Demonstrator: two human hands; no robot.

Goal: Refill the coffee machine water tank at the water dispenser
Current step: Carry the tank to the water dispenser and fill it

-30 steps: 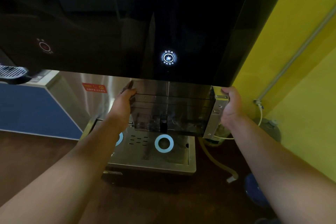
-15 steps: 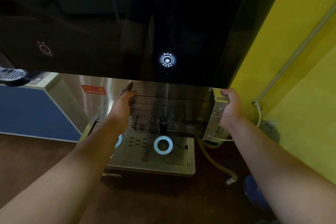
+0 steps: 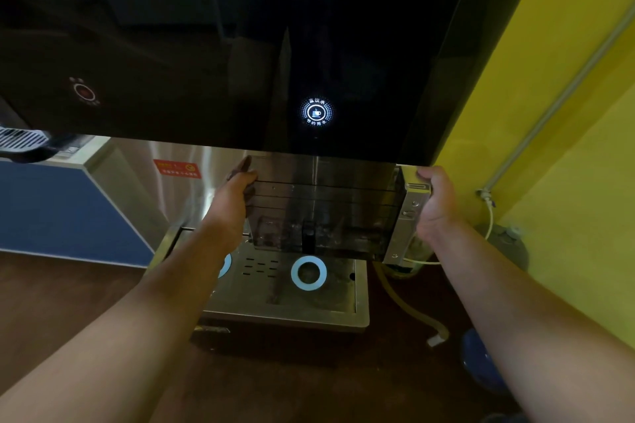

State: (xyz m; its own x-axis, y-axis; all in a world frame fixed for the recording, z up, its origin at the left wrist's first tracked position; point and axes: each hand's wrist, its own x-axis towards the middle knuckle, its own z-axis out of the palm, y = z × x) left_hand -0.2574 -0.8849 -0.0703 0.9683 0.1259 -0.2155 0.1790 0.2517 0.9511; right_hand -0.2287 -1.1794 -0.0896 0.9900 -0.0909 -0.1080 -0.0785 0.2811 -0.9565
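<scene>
Water tank (image 3: 323,216): clear and boxy, held level under the dispenser's black front panel (image 3: 240,44), above the drip tray (image 3: 360,288).
Left hand (image 3: 237,195): clasps the tank's left end.
Right hand (image 3: 434,206): clasps the tank's right end.
Lit button (image 3: 316,112): glows white-blue on the panel, directly above the tank.
Tray rings: 1 pale ring (image 3: 308,273) fully visible; another partly hidden by the left forearm.

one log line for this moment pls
step: fill tank | left hand: grips tank's left end | right hand: grips right end | tank: under dispenser, above drip tray | blue button: lit
</scene>
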